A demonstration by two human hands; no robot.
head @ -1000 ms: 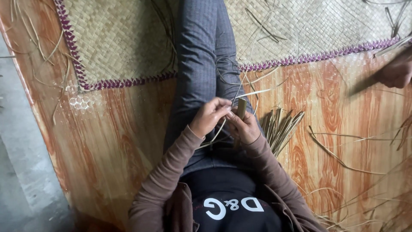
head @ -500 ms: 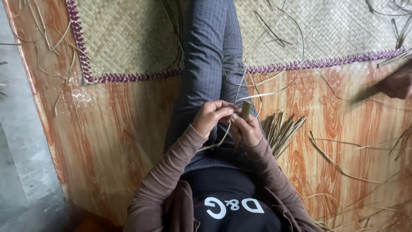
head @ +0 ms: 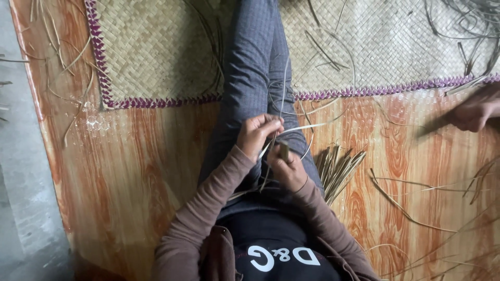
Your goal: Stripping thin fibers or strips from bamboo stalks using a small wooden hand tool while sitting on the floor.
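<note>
Woven mat (head: 156, 52) beyond strip-pinching (head: 291, 130) grips (head: 258, 135).

Glossy orange wood-grain vinyl floor covering (head: 146, 171) lay beneath the hands, pale woven straw mat with purple braided edge (head: 156, 52) beyond them, bare grey concrete floor (head: 26, 198) far left, soft even daylight.

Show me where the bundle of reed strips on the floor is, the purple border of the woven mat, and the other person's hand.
bundle of reed strips (head: 339, 169), head view, middle of the pile beside the leg.
purple border (head: 156, 102), head view, lower edge of the woven mat.
other person's hand (head: 475, 112), head view, the knuckles at the right edge.
</note>
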